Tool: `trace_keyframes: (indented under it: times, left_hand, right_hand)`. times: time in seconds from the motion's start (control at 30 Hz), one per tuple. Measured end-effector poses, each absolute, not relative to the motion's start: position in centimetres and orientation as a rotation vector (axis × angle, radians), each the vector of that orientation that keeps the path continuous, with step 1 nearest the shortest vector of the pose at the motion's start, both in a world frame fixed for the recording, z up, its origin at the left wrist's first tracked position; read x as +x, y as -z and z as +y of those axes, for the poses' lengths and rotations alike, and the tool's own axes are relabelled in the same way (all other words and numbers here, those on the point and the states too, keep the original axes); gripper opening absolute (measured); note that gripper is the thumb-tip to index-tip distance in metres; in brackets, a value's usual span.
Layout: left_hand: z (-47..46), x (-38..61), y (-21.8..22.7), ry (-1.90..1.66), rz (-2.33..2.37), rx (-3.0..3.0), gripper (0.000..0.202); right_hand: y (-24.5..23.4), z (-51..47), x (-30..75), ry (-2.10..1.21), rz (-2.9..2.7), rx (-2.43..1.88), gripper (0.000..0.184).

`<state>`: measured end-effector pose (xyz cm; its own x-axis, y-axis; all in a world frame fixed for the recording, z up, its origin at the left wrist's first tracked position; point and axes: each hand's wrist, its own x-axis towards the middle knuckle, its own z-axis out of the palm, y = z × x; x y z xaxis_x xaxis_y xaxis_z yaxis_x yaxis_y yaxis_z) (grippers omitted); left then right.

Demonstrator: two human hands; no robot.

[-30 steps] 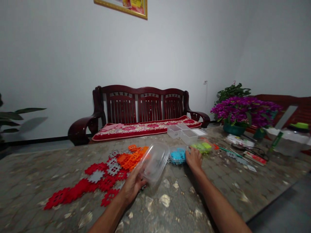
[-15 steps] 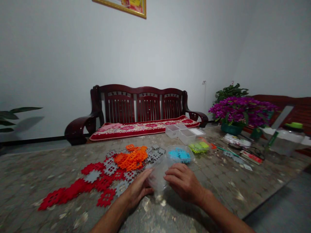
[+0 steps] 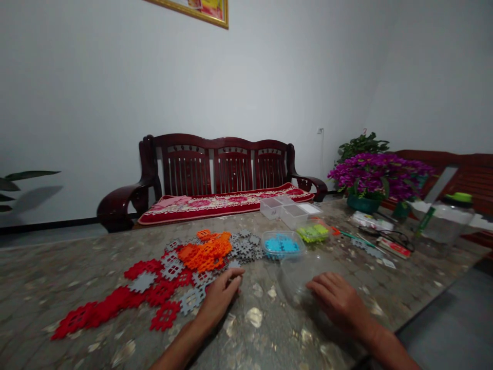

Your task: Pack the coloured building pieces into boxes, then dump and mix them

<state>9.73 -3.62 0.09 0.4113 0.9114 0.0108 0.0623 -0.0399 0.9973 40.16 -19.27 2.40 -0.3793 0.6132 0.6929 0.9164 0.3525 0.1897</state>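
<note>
Resting right hand [image 3: 339, 300] on clear plastic container [image 3: 295, 275] set on counter [image 3: 269, 329], fingers loosely spread, clasping nothing. Laying left hand [image 3: 220, 298] flat, fingers slack and empty, beside grey tiles [image 3: 191, 299].

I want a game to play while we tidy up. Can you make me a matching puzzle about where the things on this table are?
Things:
1 orange pieces
2 blue pieces
3 clear tub
4 purple flowers

Places:
A in a pot at the far right of the table
B touching the right hand
C in a loose heap beyond the left hand
D inside a small container next to the green pieces

Pairs: 1-C, 2-D, 3-B, 4-A
</note>
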Motion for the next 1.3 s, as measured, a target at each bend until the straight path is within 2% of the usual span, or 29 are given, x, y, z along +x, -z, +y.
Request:
trace_keyframes:
  times: [0.1, 0.23, 0.43, 0.6, 0.77, 0.9, 1.03, 1.3]
  left_hand:
    - [-4.0, 9.5, -0.5, -0.956, 0.920, 1.657, 0.014]
    - [-4.3, 9.0, -0.4, -0.969, 0.836, 1.840, 0.010]
    - [-3.4, 8.1, 0.7, -0.941, 0.737, 2.248, 0.026]
    - [-2.2, 7.9, -0.3, -0.970, 1.152, 2.548, 0.039]
    - [0.6, 7.8, -2.2, -0.579, 1.726, 2.561, 0.053]
    - [3.1, 7.0, -3.1, -0.354, 1.783, 2.521, 0.061]
    - [4.1, 5.5, -3.9, -0.296, 1.727, 2.548, 0.056]
    - [4.5, 0.4, -4.0, -0.333, 1.710, 2.658, 0.038]
  right_hand:
    - [-1.2, -20.4, 45.2, 0.834, -2.072, -1.503, 0.021]
    - [-0.2, -21.3, 50.9, 0.813, -2.001, -1.727, 0.021]
    - [-1.5, -21.0, 50.1, 0.797, -1.926, -1.768, 0.050]
    - [-2.5, -17.7, 42.4, 0.632, -2.008, -1.573, 0.047]
    - [-2.1, -11.7, 38.0, 0.465, -1.913, -1.595, 0.046]
    - [-2.1, -7.3, 38.0, 0.411, -1.837, -1.778, 0.067]
    - [-1.9, -5.1, 38.9, 0.283, -1.790, -1.987, 0.080]
    - [0.3, -4.9, 39.9, 0.268, -1.728, -2.178, 0.083]
